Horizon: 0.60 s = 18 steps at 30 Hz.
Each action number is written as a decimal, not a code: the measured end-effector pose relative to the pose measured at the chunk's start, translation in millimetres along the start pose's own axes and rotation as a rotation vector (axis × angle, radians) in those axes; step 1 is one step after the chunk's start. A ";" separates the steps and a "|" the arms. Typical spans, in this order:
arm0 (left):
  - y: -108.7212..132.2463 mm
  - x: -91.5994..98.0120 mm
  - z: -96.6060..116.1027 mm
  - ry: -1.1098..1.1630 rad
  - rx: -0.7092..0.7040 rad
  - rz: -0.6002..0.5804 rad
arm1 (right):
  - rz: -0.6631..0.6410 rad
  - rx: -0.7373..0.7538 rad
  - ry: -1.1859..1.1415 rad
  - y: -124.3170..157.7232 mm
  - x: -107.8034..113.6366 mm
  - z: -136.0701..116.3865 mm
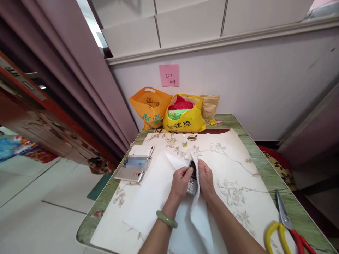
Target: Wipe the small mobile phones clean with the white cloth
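A keypad mobile phone [192,186], with a dark screen and silvery keys, is tilted upright over the middle of the table. My left hand [181,180] grips its left side, thumb on the phone near the screen. Along the phone's right side runs a raised fold of a white sheet [201,222], which looks like cloth or soft paper. My right hand [207,179] is closed on that fold and presses it against the phone. The rest of the sheet spreads under both hands. A green bangle [166,219] circles my left wrist.
Several phones [129,174] lie at the table's left. Scissors [285,218] with yellow and red handles rest at the right edge. Behind stand a small bottle [184,141], glasses [192,138], an orange bag [149,106], a filled yellow bag [185,121] and a brown pouch [210,106].
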State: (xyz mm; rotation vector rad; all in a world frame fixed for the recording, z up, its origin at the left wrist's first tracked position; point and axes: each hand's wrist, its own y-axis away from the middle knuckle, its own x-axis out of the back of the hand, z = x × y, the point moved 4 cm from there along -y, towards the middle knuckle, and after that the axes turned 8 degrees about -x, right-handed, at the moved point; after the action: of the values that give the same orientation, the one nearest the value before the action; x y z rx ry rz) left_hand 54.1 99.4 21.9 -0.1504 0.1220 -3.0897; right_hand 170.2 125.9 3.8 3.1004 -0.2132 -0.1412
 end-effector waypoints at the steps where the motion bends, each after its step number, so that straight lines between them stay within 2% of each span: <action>1: -0.3 -1.4 -1.6 0.006 -0.007 0.040 | 0.006 0.001 0.026 -0.4 -0.2 0.0; 7: -14.7 0.3 3.7 -0.139 -0.103 0.217 | 0.025 -0.044 0.232 6.4 -5.4 3.5; 10: -29.6 7.7 12.6 -0.161 -0.165 0.341 | -0.021 0.028 0.336 17.6 -14.4 -0.4; 12: -37.8 13.7 14.8 -0.081 -0.164 0.402 | -0.044 0.080 0.356 23.9 -18.3 -5.1; 14: -40.6 23.4 11.7 0.087 -0.098 0.477 | -0.055 0.083 0.294 25.6 -16.1 -7.5; 16: -35.9 36.3 5.0 0.276 0.002 0.537 | -0.010 0.017 0.165 20.3 -4.1 -3.9; 18: -24.9 51.0 -1.5 0.365 0.080 0.532 | 0.100 -0.099 0.036 8.1 17.6 7.0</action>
State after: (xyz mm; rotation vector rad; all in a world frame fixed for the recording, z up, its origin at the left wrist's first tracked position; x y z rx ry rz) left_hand 2.2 121.8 27.3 0.3872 0.0407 -2.5501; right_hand 185.8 115.3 -4.5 2.9834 -0.3477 -0.0902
